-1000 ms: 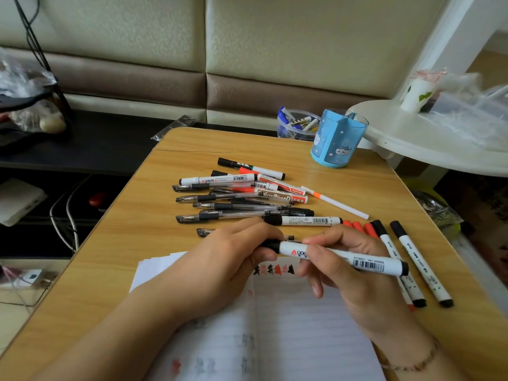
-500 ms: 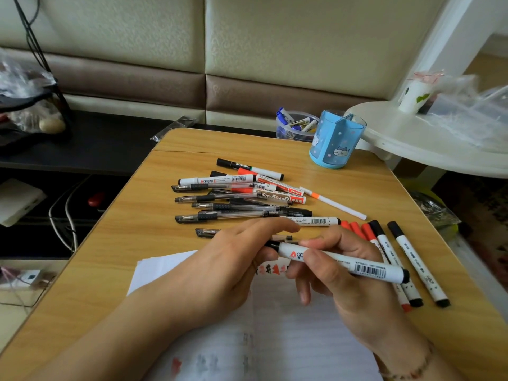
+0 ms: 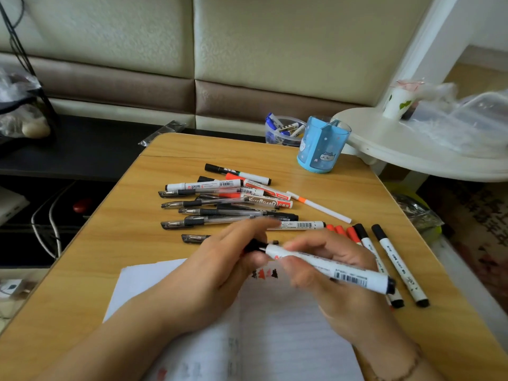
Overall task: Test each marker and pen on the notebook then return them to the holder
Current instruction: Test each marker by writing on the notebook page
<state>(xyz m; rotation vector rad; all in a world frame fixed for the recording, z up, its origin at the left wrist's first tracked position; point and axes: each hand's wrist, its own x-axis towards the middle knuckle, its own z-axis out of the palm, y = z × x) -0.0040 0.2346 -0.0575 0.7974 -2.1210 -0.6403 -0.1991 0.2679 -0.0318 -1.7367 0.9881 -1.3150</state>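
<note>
- Mid-frame, our right hand (image 3: 324,273) grips the white marker (image 3: 330,266) by its barrel.
- Our left hand (image 3: 220,268) pinches its black cap (image 3: 254,246) above the notebook (image 3: 275,325).
- Blue holder (image 3: 323,145) sits upper right.

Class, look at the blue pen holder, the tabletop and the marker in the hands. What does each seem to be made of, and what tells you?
Blue pen holder: likely translucent plastic, glossy; light passes through its rim and walls.
Tabletop: wood-look surface, probably laminate; even printed grain, smooth sheen.
Marker: white plastic barrel, it seems, smooth, with a printed barcode and a black cap.
</note>
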